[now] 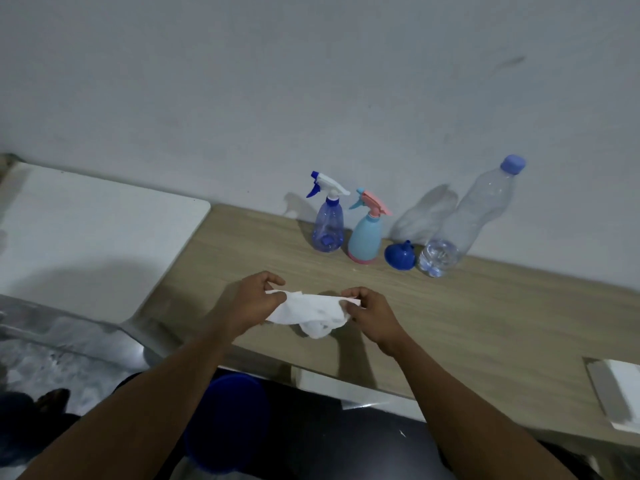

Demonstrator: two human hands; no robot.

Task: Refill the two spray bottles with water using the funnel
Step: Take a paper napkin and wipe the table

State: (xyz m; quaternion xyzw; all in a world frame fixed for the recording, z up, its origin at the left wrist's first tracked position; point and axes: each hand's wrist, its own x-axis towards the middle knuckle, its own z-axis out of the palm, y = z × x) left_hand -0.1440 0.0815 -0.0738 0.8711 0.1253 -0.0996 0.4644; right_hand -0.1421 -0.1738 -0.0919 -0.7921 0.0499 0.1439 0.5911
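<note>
Two spray bottles stand capped near the wall: a clear blue one (328, 226) with a white and blue trigger, and to its right a pale blue one (365, 237) with a pink trigger. A blue funnel (400, 255) lies on its side next to them. A large clear water bottle (464, 223) with a blue cap stands right of the funnel, with a little water at its bottom. Over the table's front, my left hand (254, 301) and my right hand (369, 311) each pinch an end of a white tissue (311, 313) stretched between them.
The wooden table (485, 323) runs along a plain wall. A white board (86, 237) lies at the left. A white object (620, 393) sits at the table's right front edge. A blue round thing (227, 420) is below the table edge near my lap.
</note>
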